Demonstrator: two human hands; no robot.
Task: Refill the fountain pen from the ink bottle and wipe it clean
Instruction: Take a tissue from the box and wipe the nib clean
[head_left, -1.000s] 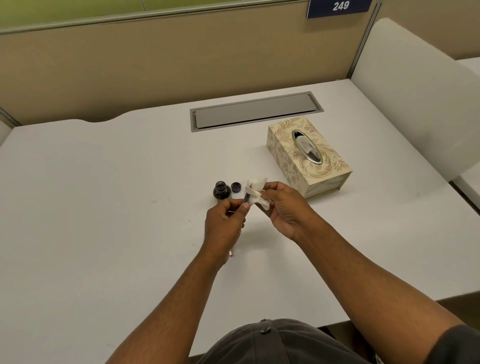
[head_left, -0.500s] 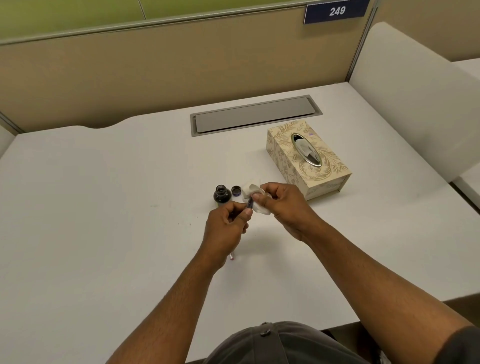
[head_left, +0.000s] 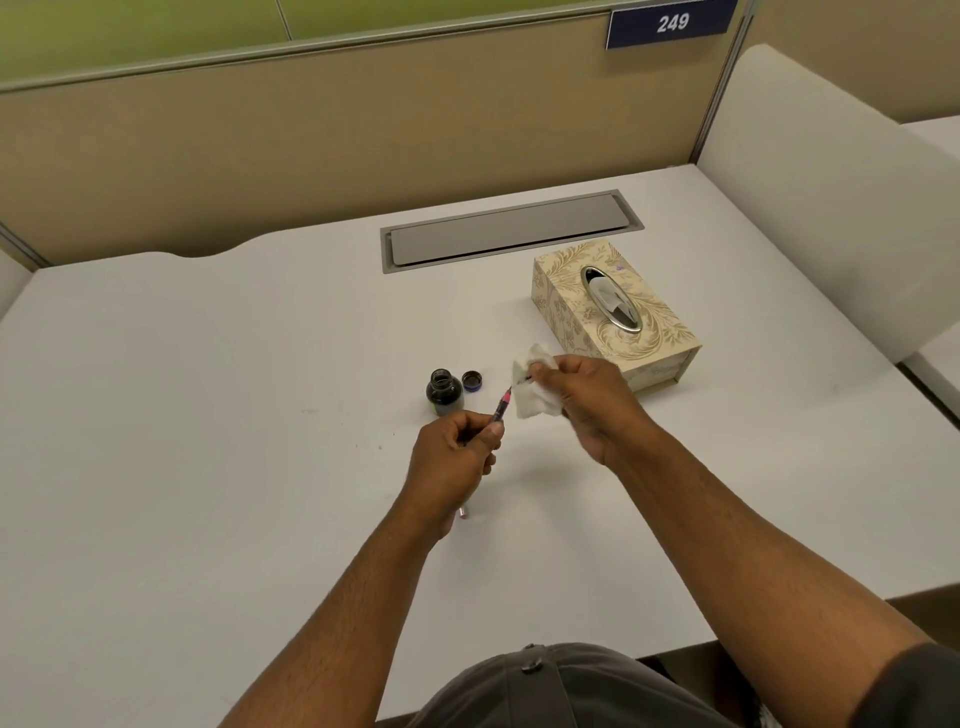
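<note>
Crumpled white tissue now drawn off slim pink pen, right hand clutching tissue, left hand pinching pen

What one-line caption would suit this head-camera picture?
Left hand holds fountain pen; right hand holds tissue beside open ink bottle.

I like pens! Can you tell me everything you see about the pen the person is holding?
The fountain pen is thin, with a pink part near its dark, pointed tip. The left hand grips it, so most of its body is hidden; a small pink end peeks out below the hand. It slants up and to the right above the white desk, tip right beside the crumpled white tissue that the right hand holds.
</note>
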